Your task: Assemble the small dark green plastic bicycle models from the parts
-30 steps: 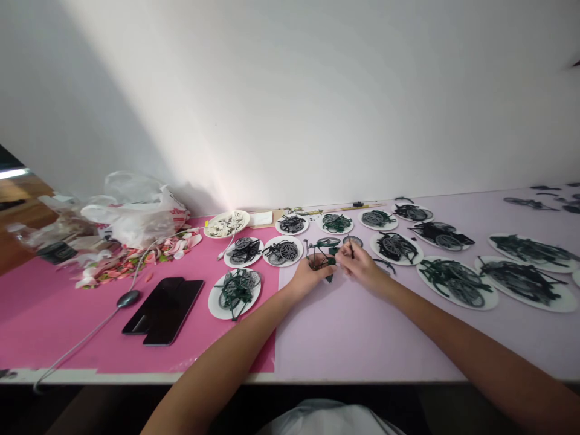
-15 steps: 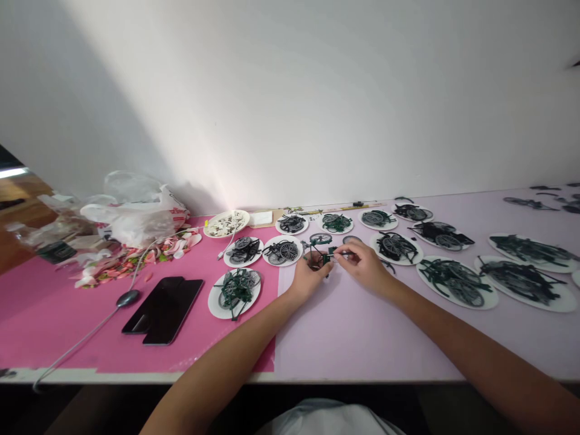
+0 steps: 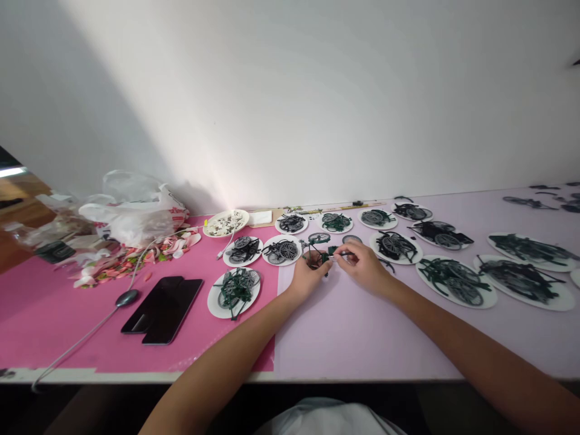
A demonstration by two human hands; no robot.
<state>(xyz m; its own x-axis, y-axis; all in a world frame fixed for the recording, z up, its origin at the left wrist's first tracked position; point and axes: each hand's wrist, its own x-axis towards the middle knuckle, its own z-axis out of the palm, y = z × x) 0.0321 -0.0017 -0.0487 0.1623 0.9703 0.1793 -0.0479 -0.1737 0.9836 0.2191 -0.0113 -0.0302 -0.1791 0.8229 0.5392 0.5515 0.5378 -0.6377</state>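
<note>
My left hand (image 3: 308, 275) is closed around a dark model bicycle frame (image 3: 323, 258), partly covered by the fingers. Pinched in my right hand (image 3: 362, 266) is a small screwdriver (image 3: 345, 254) with a dark handle, its thin metal shaft reaching toward the frame. Whether the tip sits in the frame is too small to tell. Just beyond my hands lie a loose toy wheel (image 3: 319, 238) and a second wheel (image 3: 352, 240). A plate of dark bicycle parts (image 3: 281, 250) stands left of my left hand, and another plate (image 3: 395, 248) right of my right hand.
Several more white plates with green and black parts stand across the table, one (image 3: 234, 293) at the left. Two dark phones (image 3: 172, 311), a cable with a grey puck (image 3: 128, 297), pink petals (image 3: 131, 261), plastic bags (image 3: 136, 214) and a bowl of white pieces (image 3: 226, 223) occupy the left side.
Both hands keep nearly the same place and grip. The view has shifted very slightly; nothing else has visibly moved.
</note>
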